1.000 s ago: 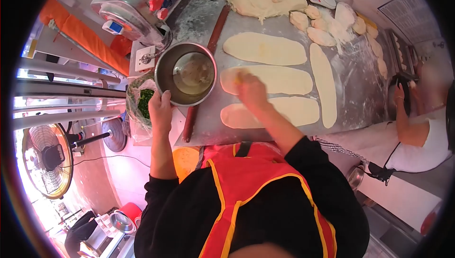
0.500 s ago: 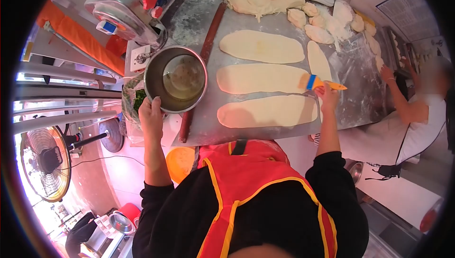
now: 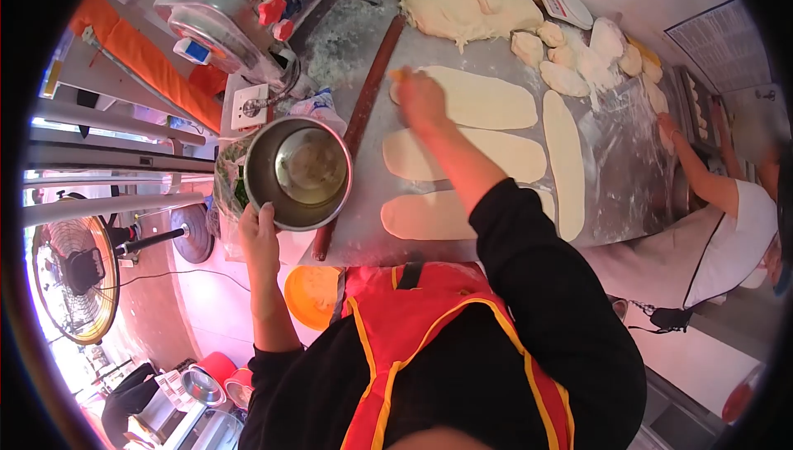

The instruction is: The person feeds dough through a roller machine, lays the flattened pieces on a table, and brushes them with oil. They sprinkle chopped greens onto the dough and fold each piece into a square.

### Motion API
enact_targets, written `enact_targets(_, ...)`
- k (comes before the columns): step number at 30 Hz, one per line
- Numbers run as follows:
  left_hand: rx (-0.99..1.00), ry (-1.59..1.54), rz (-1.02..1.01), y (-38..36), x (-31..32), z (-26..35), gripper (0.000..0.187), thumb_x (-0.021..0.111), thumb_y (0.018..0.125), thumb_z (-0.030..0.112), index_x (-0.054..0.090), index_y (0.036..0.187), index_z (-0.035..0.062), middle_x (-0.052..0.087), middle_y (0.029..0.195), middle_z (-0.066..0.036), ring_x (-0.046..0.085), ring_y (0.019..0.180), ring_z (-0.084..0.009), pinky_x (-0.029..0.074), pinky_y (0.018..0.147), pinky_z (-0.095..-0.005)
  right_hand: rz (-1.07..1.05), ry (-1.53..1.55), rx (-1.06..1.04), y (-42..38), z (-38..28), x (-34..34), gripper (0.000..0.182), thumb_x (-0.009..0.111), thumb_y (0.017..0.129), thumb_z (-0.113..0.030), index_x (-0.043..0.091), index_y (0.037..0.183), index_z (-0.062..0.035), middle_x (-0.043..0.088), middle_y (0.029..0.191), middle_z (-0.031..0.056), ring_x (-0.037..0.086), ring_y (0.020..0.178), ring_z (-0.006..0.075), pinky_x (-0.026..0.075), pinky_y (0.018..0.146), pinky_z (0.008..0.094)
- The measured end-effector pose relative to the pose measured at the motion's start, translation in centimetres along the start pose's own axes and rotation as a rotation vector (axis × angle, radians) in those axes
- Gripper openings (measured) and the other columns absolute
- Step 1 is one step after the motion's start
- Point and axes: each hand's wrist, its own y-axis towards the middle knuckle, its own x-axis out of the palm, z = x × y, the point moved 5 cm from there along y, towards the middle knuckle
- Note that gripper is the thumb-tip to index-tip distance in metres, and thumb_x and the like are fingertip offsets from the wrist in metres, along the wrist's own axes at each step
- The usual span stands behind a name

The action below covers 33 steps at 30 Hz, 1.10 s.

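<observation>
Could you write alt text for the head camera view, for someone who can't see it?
A person's right hand, with a mostly hidden orange tool, is over one end of the farthest of three dough strips. A fourth strip lies crosswise beside them. The left hand holds a metal pot.

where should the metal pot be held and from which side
The metal pot is probably best held by its near-left rim, from the person's side, where the left hand has its grip: no handle shows, and the round rim gives the thumb an edge.
</observation>
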Motion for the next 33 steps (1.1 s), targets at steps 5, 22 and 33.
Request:
enact_targets(5,-0.004,0.002,-0.027,-0.3,-0.9,-0.7,0.017,0.047,0.094,0.012,0.057,0.091,-0.0008,0.053,0.072,0.002,0.044,0.062,-0.0041,0.039,0.056,-0.0212,0.023,0.347,0.216,1.2,0.7,0.2,0.020,0.053,0.088,-0.020,0.058,0.095,-0.0014,0.063,0.076,0.0173,0.064,0.071,0.0300,0.051,0.064,0.0399)
enact_targets(22,-0.011,-0.051,-0.074,0.9,2.5,-0.3,0.018,0.047,0.094,0.012,0.058,0.091,-0.0022,0.057,0.076,0.000,0.050,0.065,-0.0047,0.043,0.058,-0.0213,0.396,1.232,0.924,-8.6,27.4,-9.4,0.021,0.059,0.085,-0.010,0.055,0.092,0.0097,0.061,0.081,0.0154,0.064,0.069,0.0220,0.058,0.064,0.0327)
enact_targets(33,-0.028,-0.012,-0.068,0.1,2.3,-1.1,0.017,0.047,0.094,0.011,0.058,0.091,-0.0016,0.057,0.075,0.000,0.050,0.065,-0.0050,0.044,0.058,-0.0220,0.094,-0.097,0.133,-1.8,16.2,-4.9,0.016,0.046,0.088,-0.015,0.059,0.094,-0.0059,0.061,0.078,0.0187,0.060,0.075,0.0369,0.047,0.063,0.0467)
